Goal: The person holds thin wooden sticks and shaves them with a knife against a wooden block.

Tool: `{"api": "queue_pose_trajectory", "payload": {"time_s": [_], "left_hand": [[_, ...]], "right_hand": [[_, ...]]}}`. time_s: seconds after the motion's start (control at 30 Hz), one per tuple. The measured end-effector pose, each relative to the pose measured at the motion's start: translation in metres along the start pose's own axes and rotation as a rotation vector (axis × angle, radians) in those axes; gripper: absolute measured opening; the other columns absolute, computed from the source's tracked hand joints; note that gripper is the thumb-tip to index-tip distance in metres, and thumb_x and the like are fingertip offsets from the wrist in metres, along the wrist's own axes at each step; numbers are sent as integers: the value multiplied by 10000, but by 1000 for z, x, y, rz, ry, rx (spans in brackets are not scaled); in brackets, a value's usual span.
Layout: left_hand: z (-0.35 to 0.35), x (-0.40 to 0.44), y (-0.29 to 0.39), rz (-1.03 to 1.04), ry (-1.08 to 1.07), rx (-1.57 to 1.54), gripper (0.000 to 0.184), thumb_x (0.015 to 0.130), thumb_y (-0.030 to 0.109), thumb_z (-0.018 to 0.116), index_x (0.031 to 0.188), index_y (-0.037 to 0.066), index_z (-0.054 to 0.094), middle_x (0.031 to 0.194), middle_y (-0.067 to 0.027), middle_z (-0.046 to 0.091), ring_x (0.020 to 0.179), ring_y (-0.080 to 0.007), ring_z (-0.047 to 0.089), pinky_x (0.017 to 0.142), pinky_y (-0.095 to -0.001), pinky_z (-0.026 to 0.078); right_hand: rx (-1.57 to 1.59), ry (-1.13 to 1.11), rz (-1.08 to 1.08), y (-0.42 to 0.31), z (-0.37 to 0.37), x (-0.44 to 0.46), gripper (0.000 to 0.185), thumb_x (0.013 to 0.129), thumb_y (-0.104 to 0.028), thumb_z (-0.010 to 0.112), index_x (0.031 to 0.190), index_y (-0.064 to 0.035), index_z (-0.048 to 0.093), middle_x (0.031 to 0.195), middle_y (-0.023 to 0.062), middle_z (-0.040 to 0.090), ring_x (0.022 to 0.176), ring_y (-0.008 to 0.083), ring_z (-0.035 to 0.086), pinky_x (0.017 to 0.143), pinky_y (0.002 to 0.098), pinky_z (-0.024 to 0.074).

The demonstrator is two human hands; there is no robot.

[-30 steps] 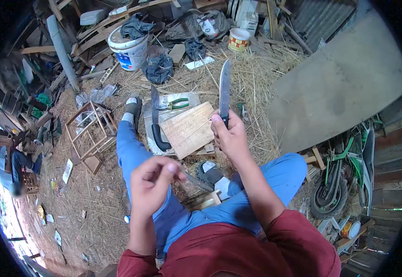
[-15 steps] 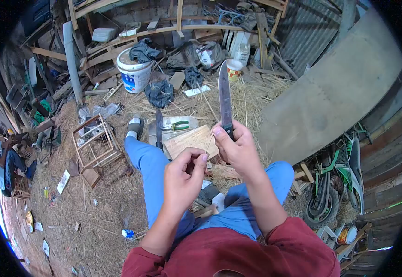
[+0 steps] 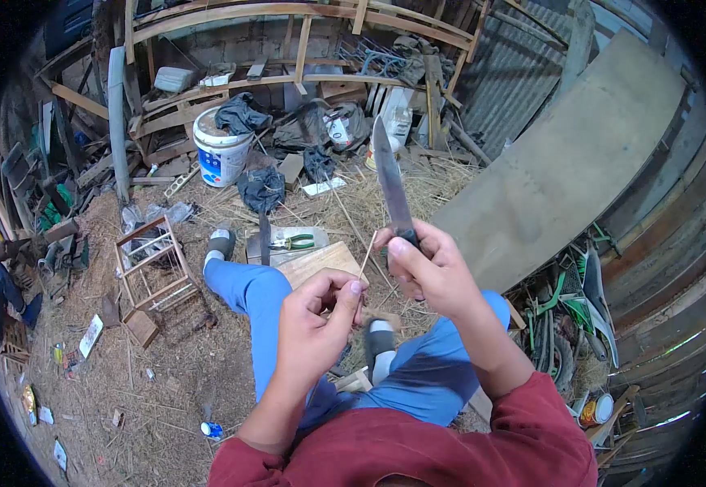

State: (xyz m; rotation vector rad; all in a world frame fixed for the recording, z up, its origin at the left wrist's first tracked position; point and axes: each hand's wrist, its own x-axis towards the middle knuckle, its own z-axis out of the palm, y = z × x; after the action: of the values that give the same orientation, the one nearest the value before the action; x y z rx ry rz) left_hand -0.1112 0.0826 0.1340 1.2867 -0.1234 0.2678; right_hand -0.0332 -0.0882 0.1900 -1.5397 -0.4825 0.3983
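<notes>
My right hand [image 3: 432, 268] grips a knife [image 3: 391, 177] by its dark handle, the broad blade pointing up and away from me. Between the thumb and fingers of my left hand [image 3: 320, 312] is a thin wooden stick [image 3: 367, 256], its free end slanting up beside the knife hand. The blade and the stick look apart. Beyond my hands, a wooden board [image 3: 320, 264] lies on the ground, with green-handled pliers [image 3: 294, 242] and a second dark blade [image 3: 264, 239] close to it.
A small wooden frame [image 3: 158, 268] stands on the straw-covered ground at left. A white bucket [image 3: 221, 154] and black plastic bags [image 3: 261, 189] are farther off. At right, a large sheet panel [image 3: 564, 154] leans near a green motorbike [image 3: 572, 308]. A person [image 3: 8, 292] sits at far left.
My right hand and the knife have shifted slightly right and down, farther from my left hand. More of the stick shows now. The whole view has tilted a little.
</notes>
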Motion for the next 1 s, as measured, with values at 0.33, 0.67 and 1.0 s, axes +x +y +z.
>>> {"api": "queue_pose_trajectory", "payload": {"time_s": [0.33,0.67,1.0], "left_hand": [[1,8,2,-101,-11,-105,76,1039,78,552,1019,6,567,697,-32,594,488,-64,505,443,-212,407],[24,40,-8,-94,87,75,93,1036,70,525,1026,-3,581,651,12,554,534,-31,449,485,-221,332],[52,49,-29,-144,118,296,112,1006,78,490,1012,-6,565,678,1,543,591,-54,471,518,-251,356]], "right_hand": [[-619,-59,-358,22,-21,18,285,1031,-273,521,1052,-7,622,748,-3,532,674,72,474,608,260,401],[-708,-227,-728,38,-65,75,280,919,-228,696,1037,9,606,886,170,614,806,351,616,716,426,489],[-691,-273,-720,83,-108,84,320,908,-300,718,1066,-27,667,922,157,699,813,347,688,698,421,540]]}}
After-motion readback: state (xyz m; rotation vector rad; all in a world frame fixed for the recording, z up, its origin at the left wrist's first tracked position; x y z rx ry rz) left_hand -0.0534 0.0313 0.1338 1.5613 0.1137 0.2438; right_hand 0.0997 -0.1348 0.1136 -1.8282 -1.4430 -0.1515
